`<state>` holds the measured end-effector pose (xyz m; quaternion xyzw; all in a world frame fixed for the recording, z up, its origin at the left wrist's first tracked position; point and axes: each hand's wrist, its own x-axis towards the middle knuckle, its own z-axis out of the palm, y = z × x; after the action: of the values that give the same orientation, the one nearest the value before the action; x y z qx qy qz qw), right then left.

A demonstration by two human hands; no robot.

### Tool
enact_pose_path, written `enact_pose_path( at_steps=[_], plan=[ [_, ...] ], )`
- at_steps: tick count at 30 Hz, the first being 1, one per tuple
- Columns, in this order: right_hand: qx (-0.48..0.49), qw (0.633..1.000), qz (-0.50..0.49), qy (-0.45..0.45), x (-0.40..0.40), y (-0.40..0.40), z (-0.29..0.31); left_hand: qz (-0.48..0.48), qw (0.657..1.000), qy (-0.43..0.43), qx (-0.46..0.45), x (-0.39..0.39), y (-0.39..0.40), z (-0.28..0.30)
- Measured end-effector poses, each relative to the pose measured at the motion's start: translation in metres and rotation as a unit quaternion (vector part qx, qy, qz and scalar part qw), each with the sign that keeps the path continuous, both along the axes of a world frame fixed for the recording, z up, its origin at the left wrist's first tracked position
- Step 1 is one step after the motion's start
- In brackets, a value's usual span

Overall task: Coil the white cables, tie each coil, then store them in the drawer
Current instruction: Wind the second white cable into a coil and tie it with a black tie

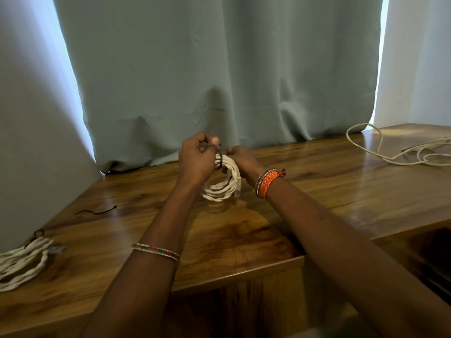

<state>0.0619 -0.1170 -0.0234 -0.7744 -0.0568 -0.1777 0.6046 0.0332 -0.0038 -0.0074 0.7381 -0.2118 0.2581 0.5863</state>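
- Both hands hold one coiled white braided cable point(223, 180) in the air above the glossy brown wooden table point(317, 191), just in front of the pale green curtain point(219, 69).
- Left hand point(195, 158): fingers curled, pinching the end of the thin dark tie point(220, 161) that wraps the top of the coil.
- Right hand point(240, 157): fingers curled at the coil's top on the other side of the tie; exact contact hidden from this angle, so grip can't be confirmed beyond holding the coil.
- Coil hangs upright between the wrists, clear plug end point(238, 187) dangling on its right side.
- Second coiled white cable point(22, 264), already bound with a dark tie, lies on the table far left of the held coil.
- Spare dark tie point(96, 211) lies loose on the table, left of the held coil.
- Loose uncoiled white cable point(400, 152) sprawls on the table far right.
- Orange woven bracelet point(267, 182) on right wrist, thin beaded bangles point(156, 251) on left forearm.
- Open dark wooden drawer point(429, 254) shows at the table's right front edge.
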Motion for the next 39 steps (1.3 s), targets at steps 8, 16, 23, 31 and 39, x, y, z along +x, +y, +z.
enact_pose_path(
  at_steps=[8, 16, 23, 31, 39],
  plan=[
    [-0.131, 0.925, -0.159, -0.319, -0.048, 0.026, 0.014, 0.088, 0.974, 0.117, -0.171, 0.023, 0.023, -0.001],
    [-0.329, 0.884, -0.127, -0.307, -0.062, 0.050, 0.012, 0.192, 0.918, 0.136, -0.319, 0.034, 0.044, -0.002],
    [-0.441, 0.874, -0.169, -0.119, -0.050, 0.065, 0.002, 0.168, 0.925, 0.142, -0.310, 0.039, 0.033, -0.004],
    [-0.320, 0.929, -0.151, -0.108, -0.045, 0.064, 0.004, 0.073, 0.899, 0.236, -0.362, 0.038, 0.029, -0.002],
    [-0.285, 0.941, -0.140, -0.118, -0.052, 0.062, 0.007, 0.091, 0.952, 0.091, -0.278, 0.037, 0.034, 0.005]
  ],
)
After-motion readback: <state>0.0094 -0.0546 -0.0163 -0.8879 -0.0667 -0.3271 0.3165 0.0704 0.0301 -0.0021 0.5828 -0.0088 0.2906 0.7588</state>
